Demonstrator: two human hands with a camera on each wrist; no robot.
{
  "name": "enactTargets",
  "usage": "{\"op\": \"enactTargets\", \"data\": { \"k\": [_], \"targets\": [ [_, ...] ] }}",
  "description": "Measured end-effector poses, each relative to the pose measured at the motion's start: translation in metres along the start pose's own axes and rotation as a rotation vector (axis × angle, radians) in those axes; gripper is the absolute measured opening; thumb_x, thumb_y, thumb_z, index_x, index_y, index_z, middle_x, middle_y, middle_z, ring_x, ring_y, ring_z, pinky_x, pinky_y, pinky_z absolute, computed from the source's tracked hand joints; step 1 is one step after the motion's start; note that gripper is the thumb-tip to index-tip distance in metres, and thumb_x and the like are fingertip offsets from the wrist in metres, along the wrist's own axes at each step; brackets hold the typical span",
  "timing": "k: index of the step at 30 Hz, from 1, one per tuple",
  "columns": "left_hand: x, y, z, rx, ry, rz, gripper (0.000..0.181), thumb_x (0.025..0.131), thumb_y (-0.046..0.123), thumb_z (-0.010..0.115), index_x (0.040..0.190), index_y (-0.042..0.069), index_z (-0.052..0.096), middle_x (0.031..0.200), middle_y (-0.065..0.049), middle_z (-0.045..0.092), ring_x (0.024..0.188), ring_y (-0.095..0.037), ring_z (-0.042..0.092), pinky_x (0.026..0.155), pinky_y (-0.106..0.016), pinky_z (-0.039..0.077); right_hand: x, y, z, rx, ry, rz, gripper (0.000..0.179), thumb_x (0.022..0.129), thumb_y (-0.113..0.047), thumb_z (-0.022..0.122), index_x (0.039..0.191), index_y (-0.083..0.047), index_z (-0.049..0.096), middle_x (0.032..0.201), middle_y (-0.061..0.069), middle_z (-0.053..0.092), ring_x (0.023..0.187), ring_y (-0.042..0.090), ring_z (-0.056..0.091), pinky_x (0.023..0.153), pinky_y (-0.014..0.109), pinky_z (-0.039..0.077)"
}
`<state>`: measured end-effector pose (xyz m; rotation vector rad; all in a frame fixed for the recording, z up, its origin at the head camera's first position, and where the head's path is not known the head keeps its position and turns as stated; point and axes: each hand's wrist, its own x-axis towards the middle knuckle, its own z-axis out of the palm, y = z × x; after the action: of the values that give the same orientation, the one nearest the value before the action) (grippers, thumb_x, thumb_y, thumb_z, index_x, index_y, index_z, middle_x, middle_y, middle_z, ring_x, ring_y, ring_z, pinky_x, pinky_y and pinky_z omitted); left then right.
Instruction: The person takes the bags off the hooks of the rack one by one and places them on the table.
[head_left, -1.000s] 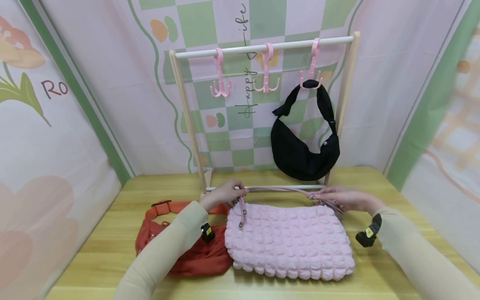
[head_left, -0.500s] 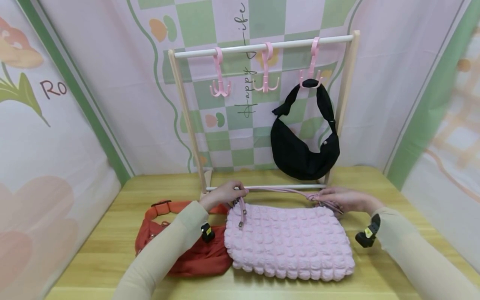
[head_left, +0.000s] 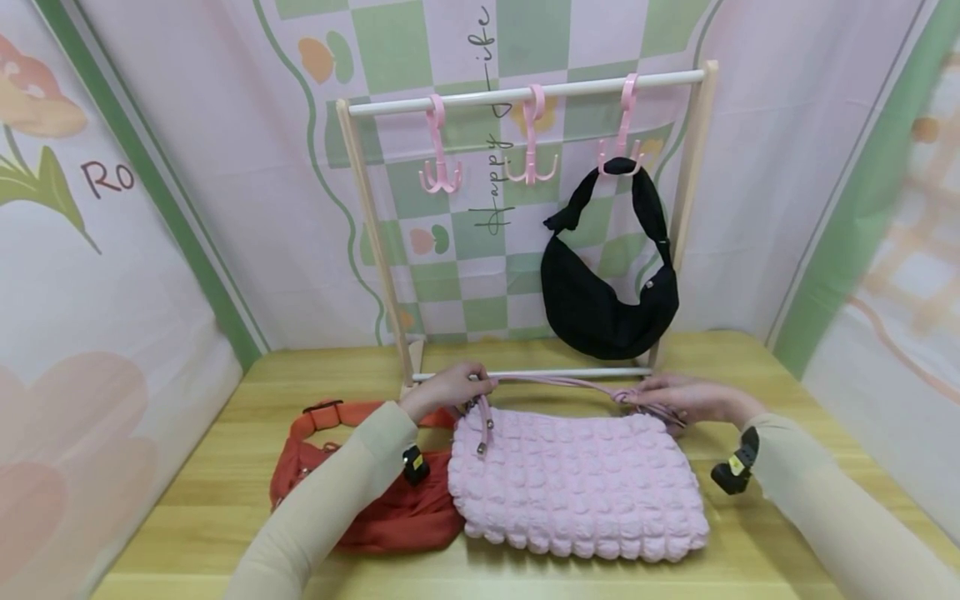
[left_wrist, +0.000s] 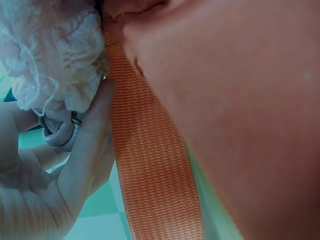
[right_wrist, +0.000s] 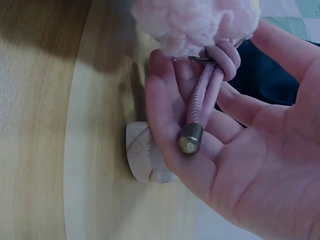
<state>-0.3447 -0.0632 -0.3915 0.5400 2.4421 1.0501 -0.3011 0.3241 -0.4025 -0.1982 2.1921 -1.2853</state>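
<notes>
A pink puffy quilted handbag (head_left: 577, 483) lies on the wooden table, its thin strap (head_left: 551, 381) drawn up toward the rack. My left hand (head_left: 447, 389) pinches the strap at the bag's upper left corner; in the left wrist view the fingers (left_wrist: 82, 160) close around the looped strap and its metal ring. At the upper right corner my right hand (head_left: 693, 398) holds the strap by its knot (right_wrist: 225, 60). A metal-tipped strap end (right_wrist: 190, 137) lies across those fingers. Beside the handbag, partly under my left forearm, is a red bag (head_left: 397, 517) with an orange strap (left_wrist: 150, 150).
Behind stands a rack with wooden posts (head_left: 372, 242) and a white rail (head_left: 480, 99). Three pink hooks hang on it: a left hook (head_left: 440, 150), a middle hook (head_left: 532, 142) and a right hook (head_left: 627, 108). A black bag (head_left: 600, 312) hangs from the right one.
Almost nothing differs. Both hands keep their places on the strap, and the handbag lies where it was; the right fingers shift only slightly at the knot.
</notes>
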Motion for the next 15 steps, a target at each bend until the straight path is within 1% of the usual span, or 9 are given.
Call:
{"op": "enactTargets", "data": {
  "k": [3, 7, 11, 14, 15],
  "targets": [
    [0.0, -0.001, 0.0, 0.013, -0.005, 0.003, 0.034, 0.097, 0.035, 0.052, 0.102, 0.002, 0.059, 0.085, -0.007, 0.057, 0.064, -0.016, 0.056, 0.05, -0.031, 0.054, 0.0, 0.001, 0.0, -0.007, 0.005, 0.004, 0.043, 0.097, -0.03, 0.053, 0.117, 0.007, 0.05, 0.08, 0.0, 0.056, 0.063, 0.01, 0.052, 0.055, 0.024, 0.047],
    [0.001, -0.003, 0.001, 0.029, -0.01, 0.003, 0.037, 0.097, 0.036, 0.052, 0.104, 0.001, 0.059, 0.082, -0.006, 0.057, 0.06, -0.015, 0.055, 0.049, -0.03, 0.054, -0.002, 0.001, 0.001, -0.017, 0.025, 0.042, 0.049, 0.096, -0.031, 0.054, 0.125, 0.007, 0.045, 0.086, 0.004, 0.054, 0.071, 0.015, 0.053, 0.062, 0.028, 0.049],
    [0.001, -0.002, 0.001, 0.037, -0.009, 0.002, 0.038, 0.096, 0.038, 0.053, 0.103, 0.001, 0.06, 0.079, -0.005, 0.056, 0.059, -0.014, 0.054, 0.049, -0.03, 0.053, -0.005, 0.0, 0.001, -0.039, 0.041, 0.068, 0.057, 0.094, -0.034, 0.056, 0.133, 0.005, 0.04, 0.108, 0.014, 0.05, 0.092, 0.022, 0.052, 0.075, 0.035, 0.051],
    [0.0, -0.002, 0.001, 0.034, -0.01, -0.002, 0.038, 0.096, 0.038, 0.053, 0.102, 0.001, 0.06, 0.078, -0.005, 0.055, 0.06, -0.014, 0.054, 0.049, -0.029, 0.053, -0.009, -0.002, 0.001, -0.065, 0.028, 0.067, 0.061, 0.094, -0.035, 0.055, 0.136, 0.006, 0.037, 0.126, 0.023, 0.043, 0.109, 0.031, 0.049, 0.083, 0.044, 0.051],
    [0.0, -0.002, 0.002, 0.037, -0.01, -0.003, 0.037, 0.096, 0.038, 0.053, 0.102, 0.002, 0.06, 0.078, -0.005, 0.055, 0.06, -0.014, 0.054, 0.049, -0.029, 0.053, -0.011, -0.002, 0.0, -0.07, 0.025, 0.064, 0.061, 0.095, -0.035, 0.055, 0.137, 0.006, 0.037, 0.131, 0.024, 0.04, 0.113, 0.032, 0.047, 0.085, 0.046, 0.051]
  ]
}}
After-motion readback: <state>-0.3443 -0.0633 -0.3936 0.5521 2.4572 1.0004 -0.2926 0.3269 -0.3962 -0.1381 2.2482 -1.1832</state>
